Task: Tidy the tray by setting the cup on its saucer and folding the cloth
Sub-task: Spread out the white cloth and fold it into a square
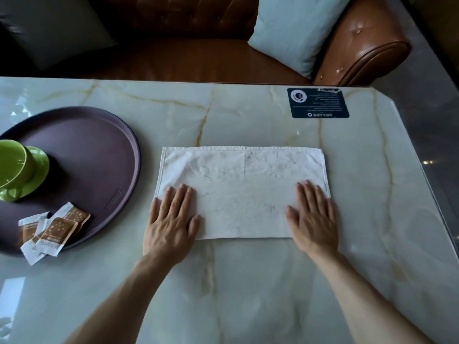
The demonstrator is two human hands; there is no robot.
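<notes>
Left hand (171,219): my palm lies flat, fingers (182,194) straight.
Right hand (314,217): flat too, fingers pointing far.

White cloth (242,192) flat, cup (13,162) on saucer (37,170)

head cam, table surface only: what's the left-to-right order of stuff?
Green cup on its saucer → torn sachets at the purple tray's near edge → left hand → white cloth → right hand, with the dark card beyond it.
</notes>
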